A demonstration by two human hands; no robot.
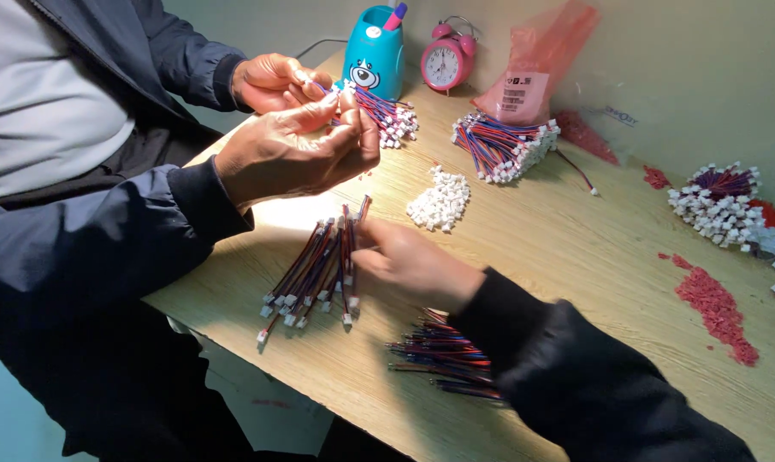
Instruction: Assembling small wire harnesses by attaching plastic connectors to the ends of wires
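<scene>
My right hand (409, 267) reaches in from the lower right in a black sleeve. Its fingers pinch one end of a fanned bundle of red, blue and black wires (315, 269) with small white connectors, which lies on the wooden table (576, 248). A second loose bunch of wires (443, 351) lies under my forearm. My left hand is out of view. Across from me a co-worker in a dark blue jacket holds a wire end between both hands (298, 150), above my bundle.
A pile of loose white connectors (441, 201) lies mid-table. Behind it are finished wire bundles (503, 145), a pink plastic bag (537, 60), a pink alarm clock (446, 60) and a teal pen holder (375, 51). Red scraps (717, 308) and more connector bundles (717, 201) lie at right.
</scene>
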